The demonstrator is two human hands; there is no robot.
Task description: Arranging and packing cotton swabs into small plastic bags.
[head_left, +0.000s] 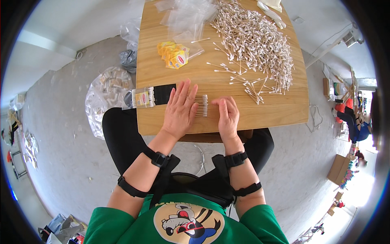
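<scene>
My left hand lies flat, fingers stretched out, over one end of a neat row of cotton swabs near the table's front edge. The hand covers the rest of that row. To the right of it, a small gap away, my right hand is held on edge with its fingers loosely bent and nothing visible in them. Just left of my left hand is a black strip on the table. Beside the strip sits a clear pack of cotton swabs with a yellow card inside, at the left edge.
A big heap of loose cotton swabs covers the table's far right, with stragglers in front. Yellow cards and clear plastic bags lie far left. White gloves rest at the back. A plastic sack of packs stands left of the table.
</scene>
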